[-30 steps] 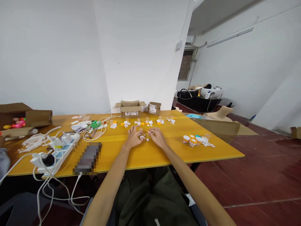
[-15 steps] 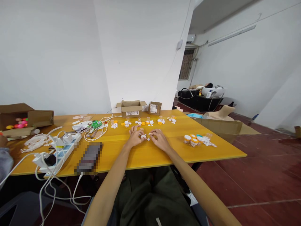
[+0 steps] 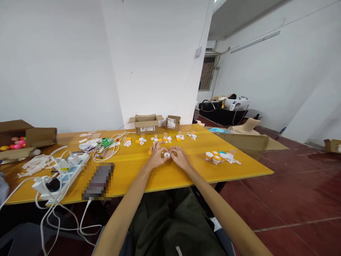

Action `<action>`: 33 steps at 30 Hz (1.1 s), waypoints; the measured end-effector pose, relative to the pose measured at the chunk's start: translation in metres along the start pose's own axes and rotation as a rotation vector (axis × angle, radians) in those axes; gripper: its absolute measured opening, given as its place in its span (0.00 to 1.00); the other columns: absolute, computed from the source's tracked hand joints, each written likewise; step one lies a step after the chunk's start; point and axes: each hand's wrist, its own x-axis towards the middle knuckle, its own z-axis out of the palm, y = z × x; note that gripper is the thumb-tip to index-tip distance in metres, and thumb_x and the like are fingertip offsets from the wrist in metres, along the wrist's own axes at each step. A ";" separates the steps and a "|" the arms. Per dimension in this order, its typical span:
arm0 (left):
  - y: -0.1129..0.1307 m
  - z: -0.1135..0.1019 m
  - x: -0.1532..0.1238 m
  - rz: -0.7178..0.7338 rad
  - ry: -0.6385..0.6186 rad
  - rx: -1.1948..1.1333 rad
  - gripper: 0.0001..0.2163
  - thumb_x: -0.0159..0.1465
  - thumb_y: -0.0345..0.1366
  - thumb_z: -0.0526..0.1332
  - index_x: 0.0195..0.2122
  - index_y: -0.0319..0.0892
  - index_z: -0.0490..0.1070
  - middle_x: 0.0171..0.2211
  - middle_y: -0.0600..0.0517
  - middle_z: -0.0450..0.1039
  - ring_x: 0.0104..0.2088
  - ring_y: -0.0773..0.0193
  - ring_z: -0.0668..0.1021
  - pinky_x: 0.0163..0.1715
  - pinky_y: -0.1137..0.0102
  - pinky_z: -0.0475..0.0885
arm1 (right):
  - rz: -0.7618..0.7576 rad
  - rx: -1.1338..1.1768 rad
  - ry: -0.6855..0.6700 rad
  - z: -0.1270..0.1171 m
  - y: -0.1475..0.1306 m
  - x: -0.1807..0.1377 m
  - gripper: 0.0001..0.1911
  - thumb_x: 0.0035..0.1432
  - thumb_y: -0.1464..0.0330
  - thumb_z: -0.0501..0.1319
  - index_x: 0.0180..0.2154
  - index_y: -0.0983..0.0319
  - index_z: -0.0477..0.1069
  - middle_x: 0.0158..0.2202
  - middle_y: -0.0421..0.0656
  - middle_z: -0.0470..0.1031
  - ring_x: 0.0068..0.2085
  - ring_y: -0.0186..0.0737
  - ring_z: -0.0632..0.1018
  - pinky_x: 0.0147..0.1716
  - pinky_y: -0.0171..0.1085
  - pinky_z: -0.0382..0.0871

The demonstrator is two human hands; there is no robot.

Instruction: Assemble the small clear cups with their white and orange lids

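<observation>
A small white plastic disc with a hole in its middle stands between my two hands over the table. My left hand curls round from the left, its thumb and fingers closed on the disc. Fingertips of my right hand are pinched together at the disc's right edge; whether they also hold a smaller piece is hidden. An orange ring-shaped part shows just left of my left hand. Beyond my hands, small groups of white parts, orange rings and clear cups lie in a row.
Lidded jars and loose white parts sit at the right on the wooden table. Two cardboard boxes stand at the back. A phone, a power strip and tangled cables occupy the left side.
My hands have come closer together, and my right fingertips now meet the white disc. Small white pieces between the hands are no longer visible. The view has shifted slightly to the right.
</observation>
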 end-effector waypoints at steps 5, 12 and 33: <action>-0.002 0.002 0.001 -0.027 -0.017 0.019 0.09 0.56 0.36 0.71 0.38 0.48 0.77 0.61 0.48 0.64 0.62 0.45 0.61 0.58 0.51 0.60 | -0.012 0.023 0.017 0.000 0.000 0.001 0.10 0.59 0.69 0.60 0.28 0.57 0.77 0.39 0.44 0.79 0.45 0.46 0.77 0.51 0.45 0.69; -0.003 0.003 0.001 -0.040 -0.014 0.019 0.08 0.56 0.35 0.70 0.37 0.48 0.77 0.61 0.49 0.65 0.63 0.45 0.62 0.58 0.51 0.60 | -0.009 0.022 0.010 0.001 0.002 0.001 0.09 0.59 0.68 0.60 0.28 0.57 0.77 0.39 0.44 0.79 0.45 0.45 0.77 0.52 0.46 0.69; -0.010 0.004 -0.001 -0.055 -0.084 0.019 0.08 0.53 0.37 0.71 0.36 0.48 0.78 0.60 0.48 0.66 0.61 0.43 0.63 0.57 0.49 0.62 | -0.019 0.013 -0.027 0.002 0.004 0.000 0.10 0.60 0.68 0.60 0.28 0.56 0.78 0.40 0.44 0.79 0.46 0.45 0.77 0.50 0.44 0.69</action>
